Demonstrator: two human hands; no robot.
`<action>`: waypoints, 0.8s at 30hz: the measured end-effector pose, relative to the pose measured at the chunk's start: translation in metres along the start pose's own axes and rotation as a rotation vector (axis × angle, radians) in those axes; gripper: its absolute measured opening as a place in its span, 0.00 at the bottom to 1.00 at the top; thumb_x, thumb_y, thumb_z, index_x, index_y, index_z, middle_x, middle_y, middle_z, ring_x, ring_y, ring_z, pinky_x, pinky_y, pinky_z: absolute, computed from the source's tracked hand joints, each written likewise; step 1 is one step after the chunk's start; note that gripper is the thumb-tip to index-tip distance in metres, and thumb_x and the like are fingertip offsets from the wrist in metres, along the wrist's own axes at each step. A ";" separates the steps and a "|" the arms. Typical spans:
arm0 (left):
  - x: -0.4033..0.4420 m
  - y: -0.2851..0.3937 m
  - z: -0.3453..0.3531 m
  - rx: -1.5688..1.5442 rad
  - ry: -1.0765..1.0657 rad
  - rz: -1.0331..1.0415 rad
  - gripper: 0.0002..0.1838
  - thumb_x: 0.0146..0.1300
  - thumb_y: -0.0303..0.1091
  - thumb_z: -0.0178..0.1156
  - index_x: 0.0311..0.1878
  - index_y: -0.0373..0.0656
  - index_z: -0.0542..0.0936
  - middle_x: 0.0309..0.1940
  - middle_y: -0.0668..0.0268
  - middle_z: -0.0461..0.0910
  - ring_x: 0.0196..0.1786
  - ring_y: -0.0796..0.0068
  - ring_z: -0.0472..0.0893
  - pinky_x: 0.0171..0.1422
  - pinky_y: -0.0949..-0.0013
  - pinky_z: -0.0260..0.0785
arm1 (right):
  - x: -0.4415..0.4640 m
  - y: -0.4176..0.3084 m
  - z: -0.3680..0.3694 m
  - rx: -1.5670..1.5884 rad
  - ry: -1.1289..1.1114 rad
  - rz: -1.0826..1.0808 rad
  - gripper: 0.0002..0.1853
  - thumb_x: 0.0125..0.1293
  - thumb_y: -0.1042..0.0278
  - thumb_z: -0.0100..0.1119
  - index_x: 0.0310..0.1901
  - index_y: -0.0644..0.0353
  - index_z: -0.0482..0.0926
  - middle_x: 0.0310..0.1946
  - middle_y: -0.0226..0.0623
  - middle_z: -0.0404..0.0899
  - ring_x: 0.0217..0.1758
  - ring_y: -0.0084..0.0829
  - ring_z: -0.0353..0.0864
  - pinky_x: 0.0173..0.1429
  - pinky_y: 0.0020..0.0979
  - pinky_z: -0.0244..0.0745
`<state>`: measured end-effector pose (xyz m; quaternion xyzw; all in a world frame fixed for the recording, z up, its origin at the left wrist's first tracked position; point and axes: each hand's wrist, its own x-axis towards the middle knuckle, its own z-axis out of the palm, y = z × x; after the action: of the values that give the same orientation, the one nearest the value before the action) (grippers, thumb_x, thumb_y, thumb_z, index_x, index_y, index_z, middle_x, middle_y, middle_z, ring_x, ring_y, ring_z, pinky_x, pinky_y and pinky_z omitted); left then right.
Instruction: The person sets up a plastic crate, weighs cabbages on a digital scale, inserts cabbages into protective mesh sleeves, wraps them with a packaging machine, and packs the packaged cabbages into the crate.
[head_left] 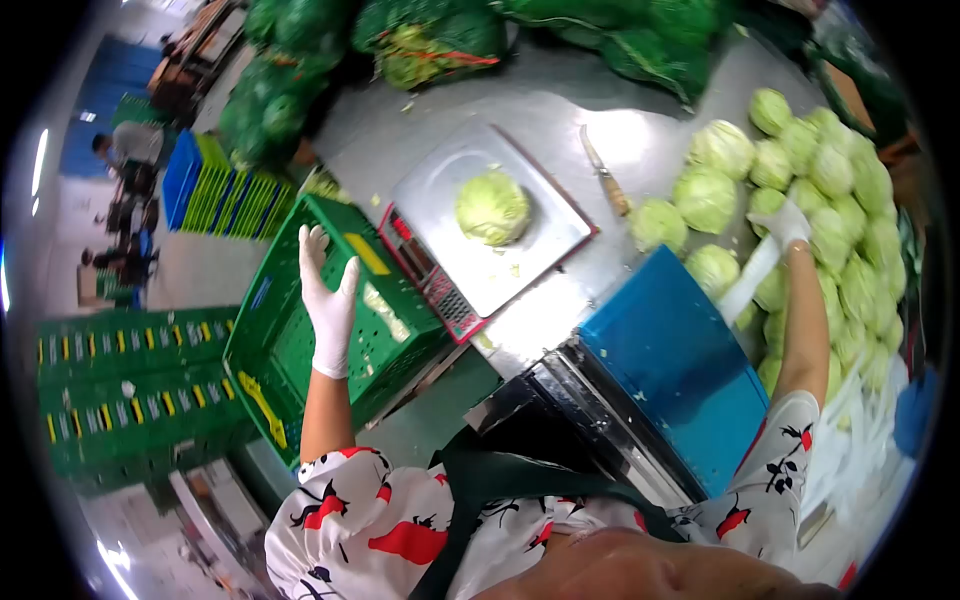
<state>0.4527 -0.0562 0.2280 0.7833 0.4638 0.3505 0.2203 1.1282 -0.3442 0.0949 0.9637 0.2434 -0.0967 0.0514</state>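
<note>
My left hand (328,305), in a white glove, is held above a green crate (290,340) with its fingers apart and nothing in it. My right hand (787,226), also gloved, reaches into a heap of pale green cabbages (835,240). A thin white plastic bag (750,280) hangs from its closed fingers, and the fingertips are against one cabbage (766,203); whether they grip it too is hard to see. Between my hands, a single cabbage (492,208) sits on the steel plate of a weighing scale (500,275) with a red-edged keypad.
A knife (606,175) with a wooden handle lies on the metal table (560,110). In front of me stands a machine with a blue top (670,370). White plastic bags (850,450) lie at right. Green net sacks (430,40) line the back; stacked crates (130,390) stand left.
</note>
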 end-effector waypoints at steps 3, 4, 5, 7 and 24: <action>0.001 -0.006 -0.012 -0.009 0.025 -0.029 0.40 0.66 0.33 0.64 0.78 0.42 0.56 0.71 0.52 0.68 0.71 0.58 0.70 0.76 0.56 0.59 | -0.012 -0.022 -0.024 0.053 -0.089 0.002 0.56 0.46 0.36 0.76 0.68 0.71 0.65 0.56 0.59 0.80 0.59 0.51 0.81 0.64 0.42 0.73; 0.001 -0.008 -0.013 -0.028 0.024 -0.028 0.39 0.67 0.33 0.64 0.78 0.42 0.57 0.71 0.52 0.69 0.71 0.58 0.71 0.76 0.56 0.60 | -0.012 -0.022 -0.021 0.051 -0.080 0.003 0.56 0.46 0.36 0.76 0.68 0.72 0.65 0.56 0.60 0.80 0.59 0.51 0.81 0.64 0.42 0.73; 0.002 -0.009 -0.009 -0.050 0.019 -0.027 0.39 0.67 0.33 0.63 0.78 0.42 0.58 0.70 0.52 0.69 0.70 0.59 0.72 0.76 0.56 0.60 | -0.006 -0.015 -0.017 0.047 -0.074 0.009 0.57 0.46 0.36 0.76 0.67 0.73 0.65 0.55 0.61 0.80 0.60 0.51 0.81 0.64 0.42 0.73; 0.003 -0.010 0.005 -0.111 0.002 -0.048 0.39 0.63 0.30 0.66 0.76 0.42 0.61 0.68 0.52 0.72 0.68 0.61 0.74 0.75 0.58 0.63 | -0.007 -0.006 -0.016 0.072 -0.060 0.016 0.55 0.47 0.36 0.75 0.65 0.75 0.67 0.55 0.62 0.80 0.59 0.52 0.81 0.63 0.42 0.73; 0.021 0.048 0.156 -0.094 -0.397 -0.035 0.61 0.44 0.46 0.80 0.76 0.33 0.54 0.65 0.42 0.68 0.68 0.50 0.72 0.74 0.57 0.65 | -0.037 -0.022 -0.037 0.237 -0.117 -0.064 0.60 0.46 0.28 0.70 0.70 0.73 0.65 0.62 0.60 0.76 0.65 0.48 0.78 0.68 0.36 0.71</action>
<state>0.6043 -0.0632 0.1650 0.8179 0.4078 0.2065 0.3495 1.0915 -0.3369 0.1373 0.9475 0.2573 -0.1824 -0.0519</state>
